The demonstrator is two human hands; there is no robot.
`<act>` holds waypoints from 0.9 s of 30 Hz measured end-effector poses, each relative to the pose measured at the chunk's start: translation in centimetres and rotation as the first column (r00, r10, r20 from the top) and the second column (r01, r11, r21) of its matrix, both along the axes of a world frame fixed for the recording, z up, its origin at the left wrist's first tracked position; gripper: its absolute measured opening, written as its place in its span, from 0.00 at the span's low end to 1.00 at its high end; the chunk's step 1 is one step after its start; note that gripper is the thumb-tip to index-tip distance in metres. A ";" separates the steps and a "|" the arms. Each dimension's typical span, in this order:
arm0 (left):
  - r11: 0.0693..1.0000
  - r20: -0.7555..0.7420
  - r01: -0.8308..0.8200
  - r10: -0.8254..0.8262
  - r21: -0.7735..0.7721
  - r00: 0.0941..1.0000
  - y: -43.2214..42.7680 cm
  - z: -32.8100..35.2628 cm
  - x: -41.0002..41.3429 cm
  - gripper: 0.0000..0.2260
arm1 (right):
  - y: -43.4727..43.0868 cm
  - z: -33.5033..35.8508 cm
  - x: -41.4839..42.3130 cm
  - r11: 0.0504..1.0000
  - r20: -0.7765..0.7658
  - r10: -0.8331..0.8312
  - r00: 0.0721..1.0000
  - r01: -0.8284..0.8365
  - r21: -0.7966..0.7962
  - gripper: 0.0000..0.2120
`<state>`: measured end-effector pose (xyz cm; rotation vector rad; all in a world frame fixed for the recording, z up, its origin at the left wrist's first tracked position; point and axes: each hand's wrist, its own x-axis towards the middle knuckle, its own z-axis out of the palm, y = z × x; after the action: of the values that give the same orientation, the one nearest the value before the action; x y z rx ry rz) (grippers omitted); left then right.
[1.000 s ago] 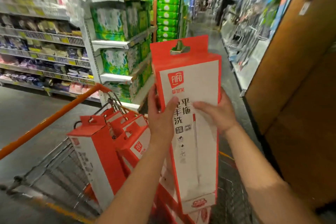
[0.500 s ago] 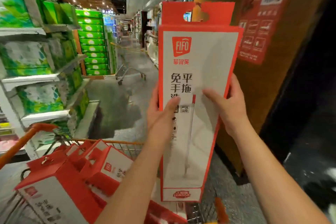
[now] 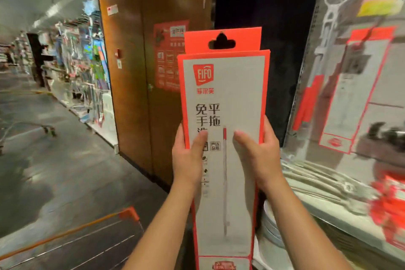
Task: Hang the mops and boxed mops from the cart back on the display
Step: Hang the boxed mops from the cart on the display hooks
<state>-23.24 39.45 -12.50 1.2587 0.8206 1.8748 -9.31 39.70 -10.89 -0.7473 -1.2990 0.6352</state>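
I had swung right since the earlier frame, bringing the blurred hanging display (image 3: 359,85) just beyond my right hand (image 3: 259,155). It and my left hand (image 3: 187,158) clasped the tall red-and-white cardboard mop box (image 3: 223,94) upright between them by its side edges. I judged it light and stiff, best held mid-length.

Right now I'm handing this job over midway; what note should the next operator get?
Hands: left grip holds the boxed mop by its left edge, right grip by its right edge, thumbs on the front.
Box: upright, in the air, hang hole free, not hung yet.
The display on the right carries a matching box.
Cart: only its orange handle shows; contents out of view.
Left: hook this box on the display, then check the cart.
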 end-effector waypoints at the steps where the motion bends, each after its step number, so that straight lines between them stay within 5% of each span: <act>1: 1.000 -0.007 0.031 -0.031 0.003 0.999 0.4 0.1 1.9 0.12 | 0.1 0.0 2.0 1.000 -0.020 -0.020 1.000 0.020 0.000 0.39; 4: 0.991 -0.015 0.132 -0.132 0.003 0.991 1.4 0.6 8.1 0.21 | 0.5 0.0 8.2 0.995 -0.051 -0.098 0.994 0.098 -0.003 0.40; 11: 0.964 -0.034 0.265 -0.264 0.016 0.964 4.4 1.7 22.6 0.12 | 2.2 0.7 22.5 0.965 -0.046 -0.263 0.964 0.263 0.008 0.43; 27: 0.911 -0.090 0.412 -0.412 -0.020 0.907 11.7 2.4 38.5 0.16 | 6.1 1.4 37.7 0.915 -0.053 -0.398 0.916 0.400 0.043 0.37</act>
<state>15.27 51.17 -10.06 1.4024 0.5453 1.4847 28.35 45.83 -9.48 -0.9187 -1.0749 0.2830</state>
